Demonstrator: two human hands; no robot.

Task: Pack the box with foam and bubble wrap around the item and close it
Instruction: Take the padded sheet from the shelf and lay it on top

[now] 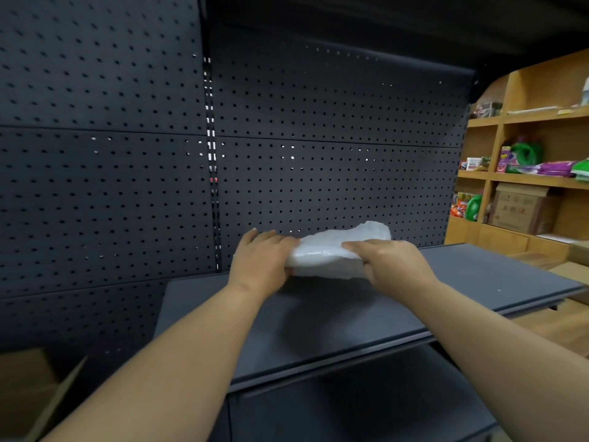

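Observation:
A white bundle of foam and bubble wrap (331,250) lies at the back of a dark shelf (350,317), close to the pegboard wall. My left hand (259,261) grips its left end, fingers over the top. At the right end, my right hand (390,264) holds the bundle the same way. Any item inside the wrap is hidden. An open cardboard box (28,393) shows at the bottom left corner, its flap raised; its inside is out of sight.
A dark pegboard wall (318,154) stands behind the shelf. A second dark shelf (366,409) sits below. Wooden shelving (526,180) at the right holds detergent bottles, packets and a cardboard carton (519,208).

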